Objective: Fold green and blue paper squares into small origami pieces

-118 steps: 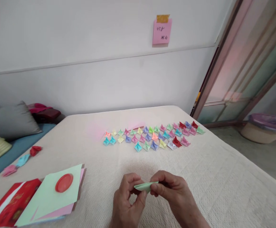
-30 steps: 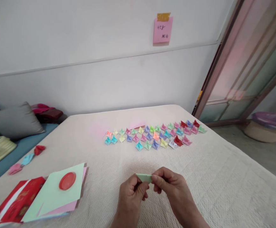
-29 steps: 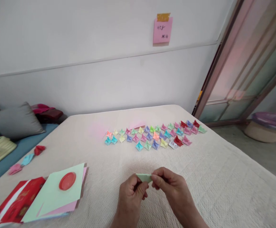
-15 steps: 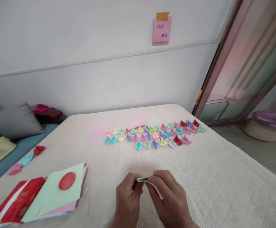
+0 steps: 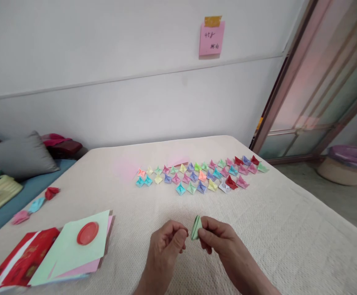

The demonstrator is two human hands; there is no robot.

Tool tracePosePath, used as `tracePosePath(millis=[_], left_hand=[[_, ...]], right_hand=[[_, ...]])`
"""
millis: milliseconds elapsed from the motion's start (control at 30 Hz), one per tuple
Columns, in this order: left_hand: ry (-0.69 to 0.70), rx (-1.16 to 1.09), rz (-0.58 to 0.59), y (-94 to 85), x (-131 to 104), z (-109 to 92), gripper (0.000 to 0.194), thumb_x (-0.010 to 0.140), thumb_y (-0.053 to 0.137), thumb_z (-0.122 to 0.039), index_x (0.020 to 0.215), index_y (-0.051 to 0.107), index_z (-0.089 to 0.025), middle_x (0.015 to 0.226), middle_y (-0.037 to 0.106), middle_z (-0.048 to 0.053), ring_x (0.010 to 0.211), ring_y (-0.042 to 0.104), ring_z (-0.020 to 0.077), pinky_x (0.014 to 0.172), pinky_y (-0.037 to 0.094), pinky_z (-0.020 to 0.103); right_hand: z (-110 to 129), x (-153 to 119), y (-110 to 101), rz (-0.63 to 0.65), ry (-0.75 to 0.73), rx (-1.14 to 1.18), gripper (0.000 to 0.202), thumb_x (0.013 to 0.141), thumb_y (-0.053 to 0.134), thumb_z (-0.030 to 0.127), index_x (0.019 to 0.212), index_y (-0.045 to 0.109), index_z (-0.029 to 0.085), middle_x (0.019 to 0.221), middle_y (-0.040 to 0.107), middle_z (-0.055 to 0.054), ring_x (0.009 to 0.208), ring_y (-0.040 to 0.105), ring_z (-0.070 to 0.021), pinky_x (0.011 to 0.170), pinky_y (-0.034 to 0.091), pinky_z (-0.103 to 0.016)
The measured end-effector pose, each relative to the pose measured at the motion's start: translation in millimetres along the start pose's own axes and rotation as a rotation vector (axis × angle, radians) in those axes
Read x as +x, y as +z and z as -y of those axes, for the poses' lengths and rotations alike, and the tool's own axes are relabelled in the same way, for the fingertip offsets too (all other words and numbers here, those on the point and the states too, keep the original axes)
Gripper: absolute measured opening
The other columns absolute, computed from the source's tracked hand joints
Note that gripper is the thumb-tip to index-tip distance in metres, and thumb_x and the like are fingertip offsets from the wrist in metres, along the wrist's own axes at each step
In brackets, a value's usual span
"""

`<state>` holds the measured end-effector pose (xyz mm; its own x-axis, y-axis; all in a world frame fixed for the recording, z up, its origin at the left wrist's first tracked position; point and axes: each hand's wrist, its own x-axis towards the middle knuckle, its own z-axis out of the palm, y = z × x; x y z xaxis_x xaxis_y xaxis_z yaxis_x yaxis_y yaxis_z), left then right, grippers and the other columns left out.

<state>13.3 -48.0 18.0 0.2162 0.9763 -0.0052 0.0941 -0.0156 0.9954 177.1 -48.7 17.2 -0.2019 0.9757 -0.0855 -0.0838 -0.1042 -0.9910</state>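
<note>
A small piece of folded green paper (image 5: 196,228) stands on edge between the thumb and fingers of my right hand (image 5: 217,235), above the near part of the table. Just left of it is my left hand (image 5: 168,241), its thumb pressed to the curled fingers; a narrow gap parts it from the paper, and I see nothing in it. Beyond both hands, several small folded paper boats (image 5: 201,187) in many colours are set out in rows on the pale cloth (image 5: 153,209).
At the left lie a stack of coloured paper sheets (image 5: 70,254) with a red round lid (image 5: 87,233) on top, and a red packet (image 5: 21,258). Crumpled paper pieces (image 5: 37,204) rest along the left edge. A wall (image 5: 119,110) with a pink note (image 5: 211,39) stands behind.
My left hand has let go of the green paper and drawn slightly away. My right hand has turned the paper from lying flat to upright.
</note>
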Motion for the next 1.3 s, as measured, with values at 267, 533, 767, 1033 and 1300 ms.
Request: tracePosePath(millis=[267, 533, 767, 1033, 1300], left_hand=[[-0.239, -0.581, 0.107, 2.7, 3.4, 8.8, 0.018, 0.084, 0.061, -0.029, 0.091, 0.067, -0.014, 0.081, 0.056, 0.002, 0.063, 0.049, 0.0086, 0.056, 0.038, 0.021], [-0.368, -0.689, 0.245, 0.1, 1.6, 11.7, 0.010, 0.084, 0.062, -0.024, 0.085, 0.061, -0.014, 0.070, 0.053, -0.001, 0.063, 0.052, 0.0087, 0.056, 0.034, 0.020], [-0.395, -0.626, 0.285, 2.5, 1.1, 10.2, 0.016, 0.082, 0.064, -0.029, 0.080, 0.060, -0.014, 0.076, 0.059, 0.003, 0.073, 0.058, 0.0131, 0.062, 0.038, 0.022], [-0.266, -0.579, 0.140, 4.9, 5.6, 13.4, 0.019, 0.076, 0.069, -0.024, 0.066, 0.057, -0.014, 0.071, 0.057, 0.002, 0.066, 0.054, 0.0127, 0.070, 0.043, 0.028], [0.032, -0.217, -0.055, 5.0, 9.0, 18.6, 0.015, 0.069, 0.071, -0.019, 0.067, 0.056, -0.016, 0.085, 0.053, 0.001, 0.070, 0.052, 0.0129, 0.062, 0.044, 0.024]], right_hand=[[-2.0, -1.6, 5.4, 0.081, 0.140, 0.266, 0.012, 0.076, 0.056, 0.020, 0.065, 0.060, 0.015, 0.056, 0.049, 0.004, 0.048, 0.032, -0.0079, 0.049, 0.021, -0.025], [-5.2, 0.2, 6.8, 0.096, 0.241, 0.309, 0.012, 0.065, 0.052, 0.010, 0.065, 0.063, 0.014, 0.059, 0.061, -0.001, 0.052, 0.049, -0.0099, 0.053, 0.033, -0.024], [-5.2, 0.2, 5.3, 0.041, 0.238, 0.250, 0.014, 0.063, 0.049, 0.007, 0.062, 0.062, 0.014, 0.053, 0.053, 0.003, 0.050, 0.043, -0.0083, 0.052, 0.030, -0.023], [-1.7, 2.5, 6.2, -0.001, 0.203, 0.197, 0.005, 0.066, 0.058, 0.014, 0.063, 0.058, 0.016, 0.056, 0.051, 0.004, 0.055, 0.044, -0.0095, 0.056, 0.033, -0.025], [-1.3, 3.0, 5.1, -0.044, 0.075, 0.015, 0.015, 0.067, 0.065, 0.022, 0.060, 0.052, 0.019, 0.054, 0.052, 0.005, 0.054, 0.046, -0.0118, 0.053, 0.034, -0.026]])
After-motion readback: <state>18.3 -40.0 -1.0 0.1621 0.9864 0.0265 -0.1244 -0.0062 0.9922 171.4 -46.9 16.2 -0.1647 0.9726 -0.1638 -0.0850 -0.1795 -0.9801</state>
